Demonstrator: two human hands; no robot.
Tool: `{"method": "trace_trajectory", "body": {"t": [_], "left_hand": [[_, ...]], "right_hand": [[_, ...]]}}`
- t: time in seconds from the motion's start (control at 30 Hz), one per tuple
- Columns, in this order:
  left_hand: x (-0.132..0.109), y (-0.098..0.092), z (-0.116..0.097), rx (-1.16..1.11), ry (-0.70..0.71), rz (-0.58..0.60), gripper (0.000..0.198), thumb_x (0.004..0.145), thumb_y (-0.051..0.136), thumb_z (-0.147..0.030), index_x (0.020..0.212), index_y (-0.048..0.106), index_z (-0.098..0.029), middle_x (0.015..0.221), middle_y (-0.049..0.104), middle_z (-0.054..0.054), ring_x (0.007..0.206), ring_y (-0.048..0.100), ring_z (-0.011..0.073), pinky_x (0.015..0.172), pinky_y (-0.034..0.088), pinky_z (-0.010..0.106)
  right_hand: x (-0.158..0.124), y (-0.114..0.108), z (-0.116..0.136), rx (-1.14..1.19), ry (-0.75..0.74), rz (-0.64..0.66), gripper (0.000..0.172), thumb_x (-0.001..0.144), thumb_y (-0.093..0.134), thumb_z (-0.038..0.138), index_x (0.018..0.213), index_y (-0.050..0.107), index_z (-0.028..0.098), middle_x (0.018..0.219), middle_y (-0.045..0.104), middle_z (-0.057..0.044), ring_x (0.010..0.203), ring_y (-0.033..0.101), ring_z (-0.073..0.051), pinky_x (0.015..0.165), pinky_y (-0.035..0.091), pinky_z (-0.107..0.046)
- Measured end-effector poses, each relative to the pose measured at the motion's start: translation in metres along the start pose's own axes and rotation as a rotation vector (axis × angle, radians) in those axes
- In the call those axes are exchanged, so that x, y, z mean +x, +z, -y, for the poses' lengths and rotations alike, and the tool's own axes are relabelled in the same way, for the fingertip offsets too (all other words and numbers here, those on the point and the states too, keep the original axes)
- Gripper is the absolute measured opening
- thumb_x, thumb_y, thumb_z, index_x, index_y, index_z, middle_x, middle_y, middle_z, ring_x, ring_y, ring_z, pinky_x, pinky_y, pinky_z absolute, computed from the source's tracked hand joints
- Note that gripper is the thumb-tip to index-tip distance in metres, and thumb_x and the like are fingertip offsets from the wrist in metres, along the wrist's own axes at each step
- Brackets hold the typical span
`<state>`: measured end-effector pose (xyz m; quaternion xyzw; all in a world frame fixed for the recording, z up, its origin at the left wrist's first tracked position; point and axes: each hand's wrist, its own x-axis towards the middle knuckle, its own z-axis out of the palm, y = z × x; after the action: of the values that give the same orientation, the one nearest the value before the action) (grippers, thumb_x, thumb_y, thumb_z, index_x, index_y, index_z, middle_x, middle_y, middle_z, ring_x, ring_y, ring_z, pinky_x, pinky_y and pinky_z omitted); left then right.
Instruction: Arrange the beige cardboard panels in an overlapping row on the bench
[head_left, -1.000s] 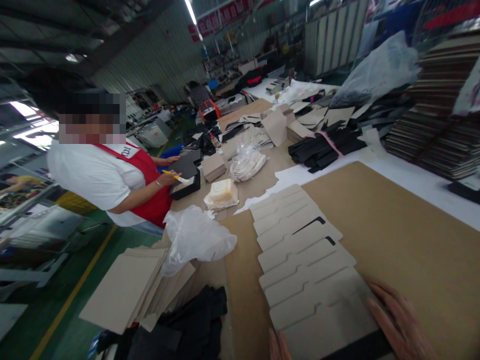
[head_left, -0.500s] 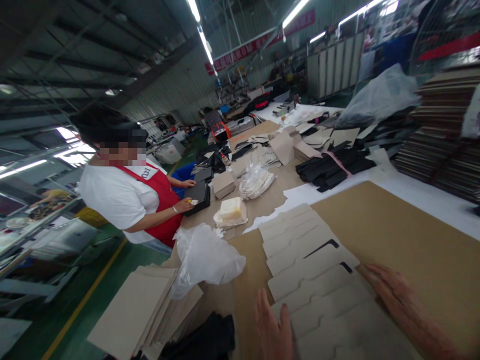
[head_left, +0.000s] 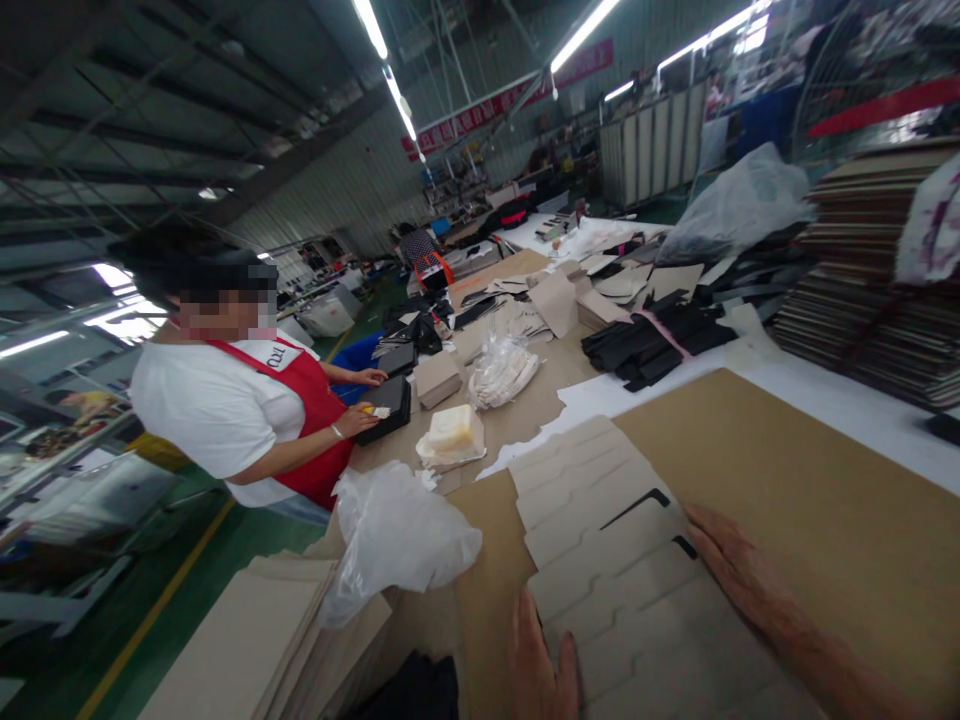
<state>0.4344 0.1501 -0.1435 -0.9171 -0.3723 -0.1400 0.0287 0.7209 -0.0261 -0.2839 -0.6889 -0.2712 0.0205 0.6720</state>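
Tan board (head_left: 825, 490) beneath my work. On it, grey-beige cards (head_left: 592, 555) overlap in stepped row, edges notched, black marks on two. Left hand (head_left: 541, 665) against row's left edge, right hand (head_left: 739, 570) along right, both unclenched, fingers extended. Both farther up row than one second ago. White surface (head_left: 814, 375) beyond board; co-worker (head_left: 202, 410) in red apron (head_left: 319, 445) at left; tube lights (head_left: 585, 35) overhead.

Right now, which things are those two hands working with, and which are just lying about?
In the job:
- overlapping grey boards, left hand and right hand at their edges

Seemingly lying about:
- crumpled white plastic bag
- bundled black strips
- tall stack, far right
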Motion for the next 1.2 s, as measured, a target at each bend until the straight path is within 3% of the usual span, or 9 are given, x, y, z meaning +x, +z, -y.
{"method": "trace_trajectory", "body": {"t": [0.23,0.53,0.73,0.9,1.2], "left_hand": [[-0.004,-0.009,-0.022,0.036,-0.032,0.03,0.08,0.093,0.031,-0.045,0.155,0.019,0.004,0.163,0.015,0.014,0.152,0.015,0.023,0.126,0.013,0.039],[-0.004,0.009,-0.011,0.148,0.017,0.013,0.08,0.093,0.036,-0.046,0.156,0.022,0.001,0.163,0.014,0.014,0.154,0.008,0.0253,0.126,0.006,0.041],[-0.006,0.014,-0.006,0.121,0.077,-0.067,0.075,0.095,0.038,-0.044,0.155,0.025,-0.001,0.162,0.02,0.016,0.152,0.016,0.0265,0.125,0.011,0.043],[-0.005,0.024,-0.009,0.19,0.134,-0.211,0.072,0.095,0.039,-0.04,0.152,0.03,0.003,0.161,0.023,0.016,0.151,0.019,0.0262,0.124,0.016,0.043],[-0.003,0.026,-0.022,0.124,0.104,-0.109,0.073,0.097,0.036,-0.045,0.155,0.026,-0.001,0.163,0.016,0.016,0.153,0.014,0.0256,0.125,0.015,0.045]], "right_hand": [[-0.012,0.006,-0.013,0.047,0.051,0.029,0.061,0.096,0.041,0.057,0.134,0.06,0.014,0.143,0.054,-0.008,0.135,0.043,-0.024,0.122,0.027,-0.045],[-0.014,0.008,0.003,-0.006,0.097,0.0,0.064,0.092,0.04,0.062,0.129,0.066,0.017,0.136,0.056,-0.011,0.129,0.049,-0.027,0.117,0.032,-0.05],[-0.004,0.005,0.017,0.069,0.131,0.004,0.063,0.089,0.045,0.063,0.125,0.067,0.015,0.127,0.06,-0.013,0.122,0.051,-0.029,0.112,0.037,-0.05],[0.001,0.004,0.023,0.138,0.165,-0.005,0.067,0.086,0.046,0.067,0.121,0.066,0.013,0.126,0.06,-0.014,0.123,0.05,-0.028,0.111,0.037,-0.048],[0.005,0.002,0.029,0.258,0.197,0.032,0.059,0.092,0.044,0.064,0.125,0.059,0.018,0.131,0.059,-0.009,0.123,0.052,-0.024,0.111,0.039,-0.04]]}}
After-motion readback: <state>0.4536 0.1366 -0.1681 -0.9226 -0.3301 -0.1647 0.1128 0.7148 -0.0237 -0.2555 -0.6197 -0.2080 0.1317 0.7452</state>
